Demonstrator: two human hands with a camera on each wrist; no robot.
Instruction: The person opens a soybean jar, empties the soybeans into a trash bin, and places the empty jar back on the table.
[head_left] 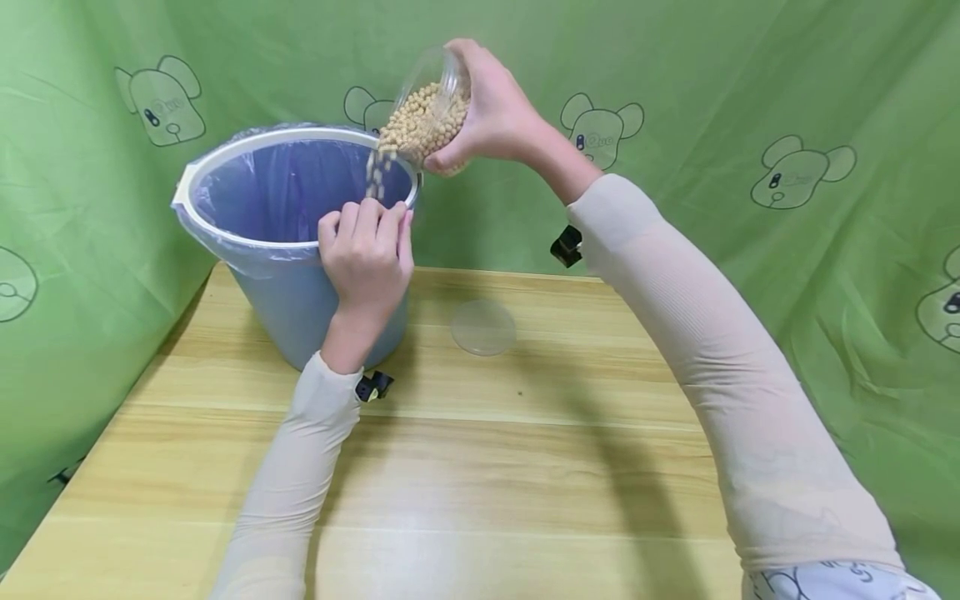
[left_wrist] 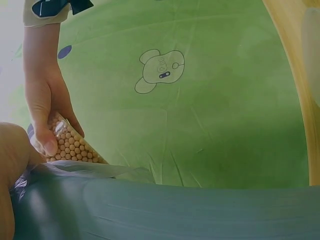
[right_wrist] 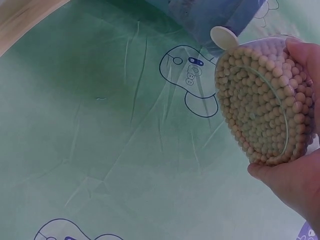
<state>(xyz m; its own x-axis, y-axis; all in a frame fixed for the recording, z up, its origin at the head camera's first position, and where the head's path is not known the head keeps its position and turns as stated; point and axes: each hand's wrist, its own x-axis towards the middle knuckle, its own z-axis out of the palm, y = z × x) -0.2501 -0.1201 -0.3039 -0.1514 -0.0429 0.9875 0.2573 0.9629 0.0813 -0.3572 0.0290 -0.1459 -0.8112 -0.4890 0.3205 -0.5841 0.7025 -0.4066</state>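
My right hand (head_left: 498,104) grips a clear plastic jar (head_left: 453,75) of round tan beans (head_left: 423,121), tilted with its mouth toward the bin. A stream of beans falls from it inside the right rim. The blue bin (head_left: 288,300), with a white rim ring (head_left: 258,244) and a thin clear liner (head_left: 255,260), stands on the table. My left hand (head_left: 367,254) holds the near right part of the rim, fingers curled over the edge. In the right wrist view the jar's bottom (right_wrist: 255,112) shows packed beans. The bin's floor is hidden.
A clear round lid (head_left: 483,327) lies flat on the wooden table (head_left: 465,483), right of the bin. Green cloth (head_left: 697,75) with bear-head drawings hangs behind and at both sides. Black camera mounts sit at both wrists.
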